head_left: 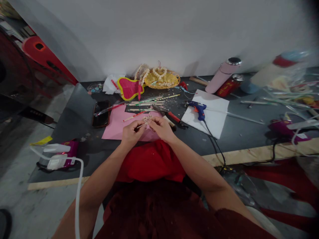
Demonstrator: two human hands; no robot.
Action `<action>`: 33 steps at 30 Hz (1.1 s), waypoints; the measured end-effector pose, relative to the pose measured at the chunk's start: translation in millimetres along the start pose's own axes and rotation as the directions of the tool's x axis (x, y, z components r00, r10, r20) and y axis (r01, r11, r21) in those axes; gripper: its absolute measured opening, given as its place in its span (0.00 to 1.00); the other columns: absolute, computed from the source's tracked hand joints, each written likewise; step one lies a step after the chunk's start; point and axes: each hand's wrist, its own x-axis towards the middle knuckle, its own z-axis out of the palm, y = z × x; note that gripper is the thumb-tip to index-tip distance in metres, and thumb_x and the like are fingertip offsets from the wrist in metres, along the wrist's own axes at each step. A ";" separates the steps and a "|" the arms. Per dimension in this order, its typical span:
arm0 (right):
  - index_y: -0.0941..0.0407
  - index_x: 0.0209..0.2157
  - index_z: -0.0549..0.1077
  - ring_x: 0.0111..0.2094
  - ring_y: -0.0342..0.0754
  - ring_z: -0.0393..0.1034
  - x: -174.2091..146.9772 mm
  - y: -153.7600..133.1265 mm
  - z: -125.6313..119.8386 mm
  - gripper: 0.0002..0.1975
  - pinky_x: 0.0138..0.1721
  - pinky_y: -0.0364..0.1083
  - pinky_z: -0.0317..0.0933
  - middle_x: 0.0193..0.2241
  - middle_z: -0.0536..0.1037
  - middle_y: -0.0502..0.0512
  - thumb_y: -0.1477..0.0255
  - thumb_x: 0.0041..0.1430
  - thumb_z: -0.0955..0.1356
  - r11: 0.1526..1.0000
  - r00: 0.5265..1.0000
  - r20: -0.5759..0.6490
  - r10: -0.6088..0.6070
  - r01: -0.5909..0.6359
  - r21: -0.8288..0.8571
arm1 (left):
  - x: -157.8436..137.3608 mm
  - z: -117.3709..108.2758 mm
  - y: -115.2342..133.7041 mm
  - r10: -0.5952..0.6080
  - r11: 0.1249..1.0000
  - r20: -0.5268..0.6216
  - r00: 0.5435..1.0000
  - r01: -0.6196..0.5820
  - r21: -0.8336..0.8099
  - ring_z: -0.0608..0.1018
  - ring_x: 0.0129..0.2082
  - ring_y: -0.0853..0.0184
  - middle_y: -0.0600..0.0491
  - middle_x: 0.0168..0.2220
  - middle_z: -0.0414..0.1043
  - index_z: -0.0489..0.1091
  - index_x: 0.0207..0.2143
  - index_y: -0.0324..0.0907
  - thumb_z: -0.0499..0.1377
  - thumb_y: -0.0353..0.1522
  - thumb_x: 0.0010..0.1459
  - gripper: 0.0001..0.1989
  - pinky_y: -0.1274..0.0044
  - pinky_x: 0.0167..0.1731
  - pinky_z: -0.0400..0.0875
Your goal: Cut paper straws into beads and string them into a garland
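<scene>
My left hand (pixel 134 130) is closed in a pinch around a thin pale stick (pixel 141 125), which points toward my other fingers. Meeting its tip, my right hand (pixel 161 128) has thumb and fingers pressed together; what they pinch is too small to make out. Just beyond the fingertips lies a cluster of small pale pieces (pixel 146 118) on a pink sheet (pixel 113 127). Red-handled pliers (pixel 171 115) rest past my right hand. Several pale and printed sticks (pixel 152 102) are spread behind, among crumbs.
A blue glue gun (pixel 199 111) lies on a white board (pixel 219 124). Behind are a yellow basket (pixel 161 83) with beaded rings, a pink flask (pixel 221 78) and a red can (pixel 230 85). A phone (pixel 101 114) is at left; a white cable (pixel 79 186) crosses near my left arm.
</scene>
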 end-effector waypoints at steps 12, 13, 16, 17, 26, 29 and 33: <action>0.55 0.26 0.67 0.22 0.39 0.53 -1.2 -2.4 1.6 0.14 0.24 0.42 0.51 0.19 0.62 0.45 0.59 0.57 0.66 0.999 1.000 0.000 -0.017 0.017 -0.041 | 0.7 0.6 3.1 -0.048 0.995 -0.014 0.999 0.047 -0.084 0.77 0.28 0.70 0.53 0.28 0.77 0.73 0.33 0.40 0.60 0.34 0.53 0.07 0.79 0.31 0.69; 0.55 0.26 0.67 0.22 0.39 0.53 -1.1 -2.6 1.6 0.14 0.25 0.42 0.51 0.20 0.62 0.45 0.59 0.57 0.66 0.999 1.000 0.002 -0.022 0.022 -0.039 | 0.7 0.6 2.7 -0.048 0.995 -0.011 0.999 0.047 -0.086 0.77 0.28 0.70 0.53 0.28 0.77 0.73 0.33 0.40 0.60 0.34 0.54 0.07 0.79 0.31 0.69; 0.56 0.27 0.68 0.24 0.39 0.54 -0.7 -3.4 1.5 0.14 0.26 0.42 0.52 0.21 0.63 0.46 0.59 0.57 0.66 0.998 0.999 0.007 -0.044 0.044 -0.038 | 0.7 0.2 2.8 -0.047 0.996 0.000 0.999 0.046 -0.081 0.76 0.28 0.70 0.53 0.28 0.76 0.73 0.33 0.40 0.60 0.35 0.54 0.07 0.79 0.30 0.69; 0.56 0.27 0.68 0.24 0.40 0.55 -0.6 -3.8 1.4 0.14 0.26 0.42 0.53 0.22 0.64 0.46 0.59 0.57 0.66 0.998 0.999 0.011 -0.052 0.052 -0.044 | 0.8 0.1 3.3 -0.045 0.996 0.002 0.999 0.045 -0.080 0.76 0.28 0.70 0.53 0.28 0.76 0.73 0.33 0.40 0.60 0.35 0.54 0.07 0.79 0.30 0.69; 0.55 0.29 0.68 0.25 0.39 0.57 -1.4 -4.2 -0.6 0.16 0.27 0.41 0.54 0.23 0.66 0.47 0.56 0.57 0.66 0.999 0.996 0.085 -0.042 0.039 0.029 | 3.3 -0.3 0.7 -0.082 0.979 0.007 0.997 0.081 -0.187 0.75 0.26 0.70 0.53 0.26 0.76 0.74 0.31 0.40 0.62 0.36 0.52 0.08 0.79 0.28 0.68; 0.55 0.32 0.69 0.26 0.39 0.58 -0.6 -2.2 -0.5 0.16 0.27 0.41 0.55 0.27 0.68 0.48 0.56 0.52 0.69 0.993 0.991 0.125 -0.040 0.025 0.119 | 3.8 -1.3 -1.6 -0.119 0.961 0.010 0.993 0.117 -0.250 0.73 0.23 0.72 0.53 0.25 0.75 0.74 0.31 0.40 0.63 0.37 0.51 0.09 0.80 0.25 0.66; 0.56 0.31 0.70 0.27 0.39 0.59 0.0 -2.4 0.1 0.15 0.28 0.41 0.56 0.26 0.67 0.47 0.58 0.51 0.70 0.991 0.993 0.113 -0.046 0.031 0.130 | 4.0 -1.5 0.5 -0.157 0.927 0.051 0.986 0.164 -0.337 0.69 0.20 0.74 0.54 0.24 0.74 0.74 0.30 0.39 0.64 0.38 0.50 0.10 0.81 0.21 0.61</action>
